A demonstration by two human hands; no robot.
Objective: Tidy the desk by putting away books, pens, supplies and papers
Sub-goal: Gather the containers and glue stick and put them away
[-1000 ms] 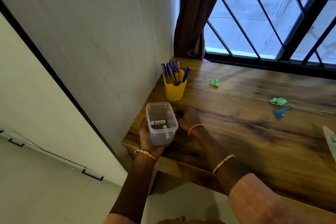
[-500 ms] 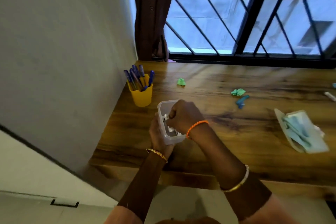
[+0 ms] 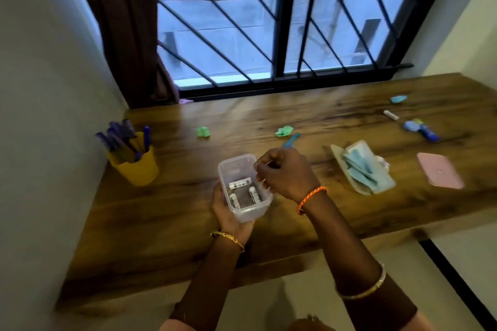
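Head view: left hand [image 3: 231, 219] cups tub [image 3: 243, 187] above desk [image 3: 166, 223] front edge, three white tubes [image 3: 240, 183] inside. Right hand [image 3: 285, 173] over rim, fingers curled; whether it pinches anything, cannot tell. Pen cup [image 3: 135, 165] left; paper scraps [image 3: 283, 131], blue cloth [image 3: 361, 168], pink pad [image 3: 439, 173] right.

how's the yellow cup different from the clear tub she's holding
The yellow cup is opaque and round; the clear tub is see-through and boxy. The cup stands on the desk by the wall, full of upright blue pens; the tub is held in the left hand with small white tubes lying in it. Both are open-topped.
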